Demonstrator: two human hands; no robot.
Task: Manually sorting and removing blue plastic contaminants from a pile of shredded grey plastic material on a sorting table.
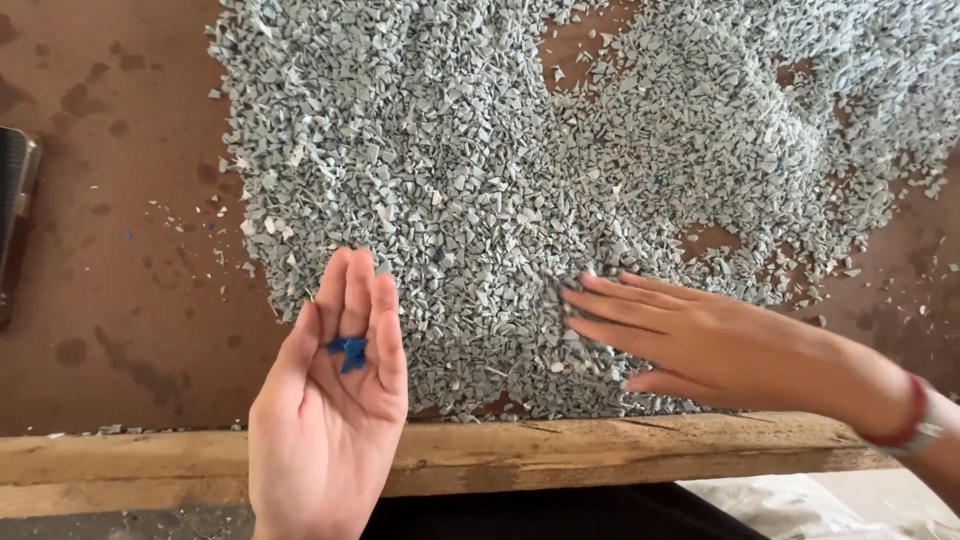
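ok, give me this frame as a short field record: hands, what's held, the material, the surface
left hand: left hand, palm up, cupped, open
held: blue chips resting in the palm
right hand: right hand, fingers flat and spread on the grey chips
material: grey chips, broad loose heap of small angular bits, a few blue specks among them
surface: brown board, stained, with a wooden edge rail along the near side
wrist: red bracelet on the right wrist
left edge: dark object, partly out of view

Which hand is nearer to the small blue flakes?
Left. The left hand lies palm up and cupped with the blue flakes resting in it, over the wooden edge. The right hand lies flat on the grey flake pile, apart from them.
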